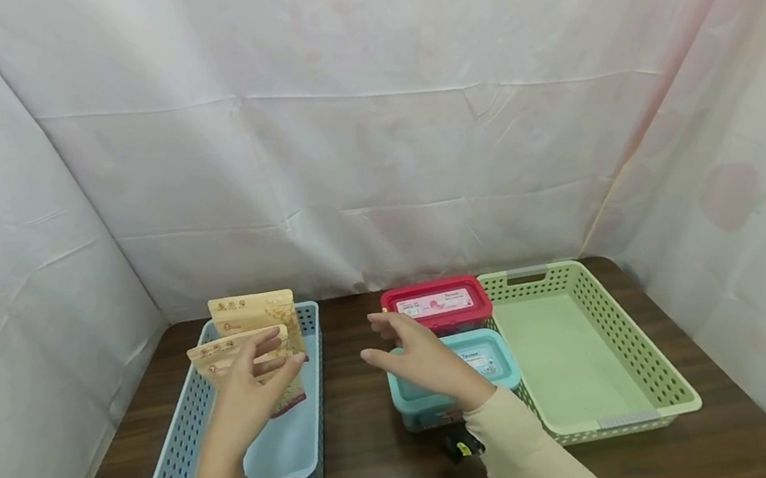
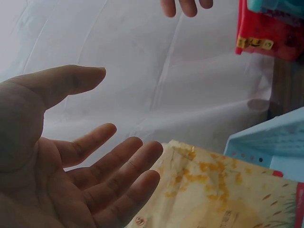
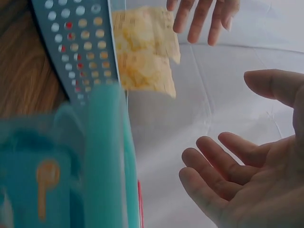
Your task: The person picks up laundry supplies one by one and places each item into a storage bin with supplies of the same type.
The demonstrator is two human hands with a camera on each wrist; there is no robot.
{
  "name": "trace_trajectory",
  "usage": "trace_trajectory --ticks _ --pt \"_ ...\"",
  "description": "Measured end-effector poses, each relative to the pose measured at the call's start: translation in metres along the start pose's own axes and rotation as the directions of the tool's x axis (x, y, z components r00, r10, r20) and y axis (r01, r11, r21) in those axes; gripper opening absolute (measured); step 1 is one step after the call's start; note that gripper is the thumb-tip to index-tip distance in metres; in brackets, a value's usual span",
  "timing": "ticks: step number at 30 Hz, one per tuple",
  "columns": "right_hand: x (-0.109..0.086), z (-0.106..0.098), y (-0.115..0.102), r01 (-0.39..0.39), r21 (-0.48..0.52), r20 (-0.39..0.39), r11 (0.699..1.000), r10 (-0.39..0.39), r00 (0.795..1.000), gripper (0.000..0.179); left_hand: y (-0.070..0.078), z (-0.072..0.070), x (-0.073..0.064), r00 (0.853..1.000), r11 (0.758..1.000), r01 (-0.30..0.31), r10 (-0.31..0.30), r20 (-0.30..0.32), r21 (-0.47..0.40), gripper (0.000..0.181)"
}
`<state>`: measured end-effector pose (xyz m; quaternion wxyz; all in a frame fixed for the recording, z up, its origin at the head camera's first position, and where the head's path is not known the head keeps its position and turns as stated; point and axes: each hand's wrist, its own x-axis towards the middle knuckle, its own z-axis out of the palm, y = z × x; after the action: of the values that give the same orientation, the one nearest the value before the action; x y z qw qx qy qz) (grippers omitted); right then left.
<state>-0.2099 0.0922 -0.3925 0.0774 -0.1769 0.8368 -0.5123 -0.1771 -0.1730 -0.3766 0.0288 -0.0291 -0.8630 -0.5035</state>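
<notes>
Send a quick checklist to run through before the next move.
1. Left grip holding nothing: ok, fingers relaxed.
2. Right grip holding nothing: ok, fingers relaxed.
3. Rear pouch and front pouch in the blue basket: ok.
4. Lids on the red box and teal box: ok, both on; latches cannot tell.
5. Teal box free of the green basket: cannot tell, they overlap in the head view.
6. Front pouch fully visible from the head: not ok, left grip covers part.
</notes>
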Motion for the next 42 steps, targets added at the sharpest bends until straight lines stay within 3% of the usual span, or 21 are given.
trace_trajectory --ticks 5,13,23,29,34,42 --pt "-0.010 -0.012 0.008 -0.004 -0.027 -0.012 1.000 0.004 1.000 0.072 0.000 0.012 0.000 0.999 0.998 0.007 -0.004 0.043 -0.055 0.070" --pt "-0.025 -0.032 0.024 -0.013 -0.081 -0.056 0.997 0.009 0.998 0.067 0.002 0.032 0.002 0.997 0.999 -0.044 0.044 0.067 -0.003 0.067" --pt "-0.051 -0.052 0.042 -0.050 -0.105 -0.103 0.993 0.039 0.994 0.066 0.002 0.056 0.000 0.997 0.997 -0.069 0.070 0.038 -0.022 0.059" --pt "-0.062 -0.063 0.050 -0.059 -0.123 -0.117 0.991 0.045 0.992 0.065 0.003 0.067 0.000 0.997 0.998 -0.057 0.059 0.054 -0.038 0.057" --pt "-0.072 -0.075 0.056 -0.060 -0.180 -0.119 0.982 0.039 0.992 0.064 0.004 0.077 -0.001 0.995 0.998 -0.050 0.053 0.081 -0.039 0.056" --pt "-0.081 -0.086 0.065 -0.045 -0.291 -0.117 0.956 0.011 0.993 0.061 0.000 0.100 0.002 0.986 0.995 -0.099 0.097 0.136 0.008 0.053"
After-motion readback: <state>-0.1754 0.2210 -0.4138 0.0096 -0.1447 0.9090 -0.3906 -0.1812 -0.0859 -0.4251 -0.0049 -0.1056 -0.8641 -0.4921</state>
